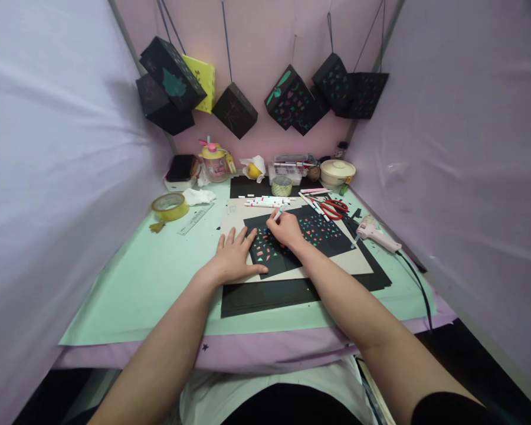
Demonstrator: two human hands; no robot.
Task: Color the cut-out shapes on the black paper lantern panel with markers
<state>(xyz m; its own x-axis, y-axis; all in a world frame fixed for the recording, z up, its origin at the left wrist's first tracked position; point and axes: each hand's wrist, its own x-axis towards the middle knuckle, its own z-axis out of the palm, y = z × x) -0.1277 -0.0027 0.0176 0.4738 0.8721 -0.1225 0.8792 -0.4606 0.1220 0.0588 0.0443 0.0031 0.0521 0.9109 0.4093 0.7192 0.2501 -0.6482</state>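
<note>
Black paper (336, 245) covered with small coloured shapes lies at a tilt on a pale board (360, 264). Above its left half my right hand (287, 229) pinches a white marker pen (279, 212), tip pointing down to the left; the tip itself is partly hidden by the fingers. My left hand (236, 257) rests flat with spread fingers across the left edge of the black paper and the board. Beneath the board are larger black sheets (265, 297). Several white markers (268, 202) lie in a row just beyond the black paper.
Red-handled scissors (335, 209) and a corded glue gun (378, 233) lie to the right. Yellow tape (169, 206) and a clear ruler (196, 218) lie left. Behind stand a pink bottle (215, 162), a tape roll (282, 186) and a lidded bowl (337, 171). Black boxes (235, 110) hang above.
</note>
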